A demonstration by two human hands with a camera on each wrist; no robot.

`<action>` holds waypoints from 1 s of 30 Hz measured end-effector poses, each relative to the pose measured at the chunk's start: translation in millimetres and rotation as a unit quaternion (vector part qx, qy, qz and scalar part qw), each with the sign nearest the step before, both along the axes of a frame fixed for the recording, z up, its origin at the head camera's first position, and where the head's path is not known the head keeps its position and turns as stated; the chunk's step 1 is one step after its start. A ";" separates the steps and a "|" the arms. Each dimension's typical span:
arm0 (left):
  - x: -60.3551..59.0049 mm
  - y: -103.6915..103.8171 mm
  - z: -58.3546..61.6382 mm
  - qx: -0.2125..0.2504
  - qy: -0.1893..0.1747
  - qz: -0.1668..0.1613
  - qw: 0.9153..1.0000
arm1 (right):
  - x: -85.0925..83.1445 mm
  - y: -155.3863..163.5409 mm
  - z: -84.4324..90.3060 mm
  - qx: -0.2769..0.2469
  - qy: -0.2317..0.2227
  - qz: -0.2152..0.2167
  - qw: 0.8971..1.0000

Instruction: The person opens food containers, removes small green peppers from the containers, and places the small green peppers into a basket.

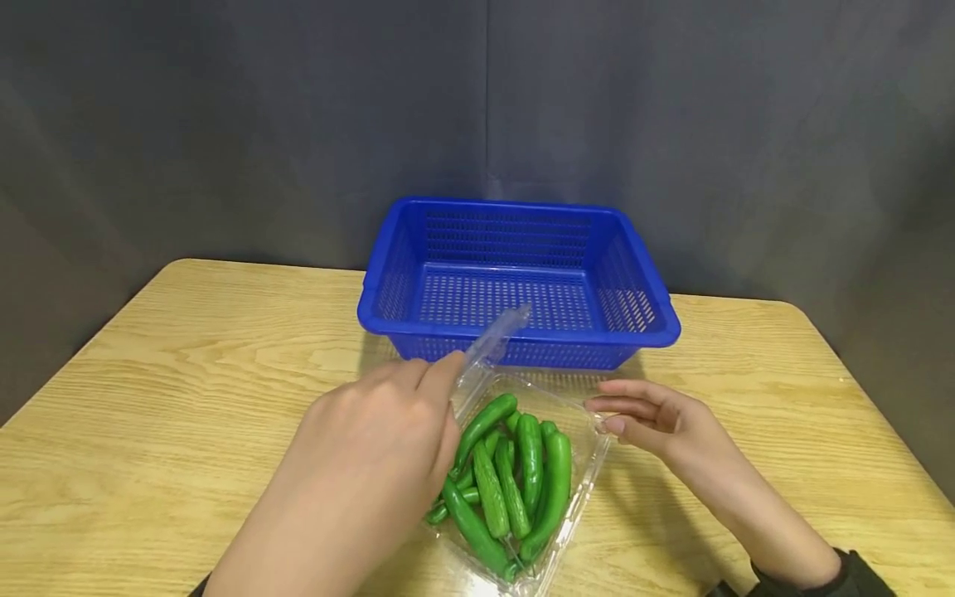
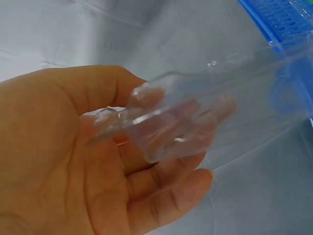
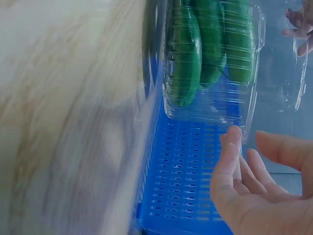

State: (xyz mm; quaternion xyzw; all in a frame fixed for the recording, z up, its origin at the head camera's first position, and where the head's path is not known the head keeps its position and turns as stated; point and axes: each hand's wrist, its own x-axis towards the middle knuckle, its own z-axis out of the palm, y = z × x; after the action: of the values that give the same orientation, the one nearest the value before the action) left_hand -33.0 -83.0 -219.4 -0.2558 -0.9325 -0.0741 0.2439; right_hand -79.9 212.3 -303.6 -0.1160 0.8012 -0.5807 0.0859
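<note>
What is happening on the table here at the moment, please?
A person's left hand holds up the clear lid of a plastic clamshell box full of green cucumbers. The right hand hovers open at the box's right edge; whether its fingertips touch is hard to tell. An empty blue basket stands just behind on the wooden table.

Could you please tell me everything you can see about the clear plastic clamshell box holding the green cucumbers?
The clamshell box is thin, clear, glossy plastic with ribbed walls, lying open on the wooden table just in front of the blue basket. Its tray holds a pile of small green cucumbers. The hinged lid is raised, tilting toward the basket, and gripped by the left hand. The right hand is at the tray's right rim, fingers relaxed; contact cannot be told.
</note>
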 end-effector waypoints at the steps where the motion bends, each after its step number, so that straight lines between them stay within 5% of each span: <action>1: -0.6 0.3 0.2 0.001 -0.002 0.000 1.000 | -0.8 0.4 1.1 0.002 0.004 0.001 1.000; 18: -8.2 1.0 -2.0 0.010 -0.018 -0.003 1.000 | 0.1 3.5 -0.5 -0.001 -0.001 -0.009 1.000; 30: -5.6 -11.6 -3.4 0.018 -0.067 0.034 0.997 | 2.9 2.7 -9.8 -0.039 -0.004 0.018 0.999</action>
State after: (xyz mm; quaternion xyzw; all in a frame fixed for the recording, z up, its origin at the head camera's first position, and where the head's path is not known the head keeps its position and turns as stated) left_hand -38.7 -94.6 -222.8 -0.2143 -0.9533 -0.0996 0.1879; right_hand -77.0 214.9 -313.4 -0.1314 0.7752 -0.6106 0.0947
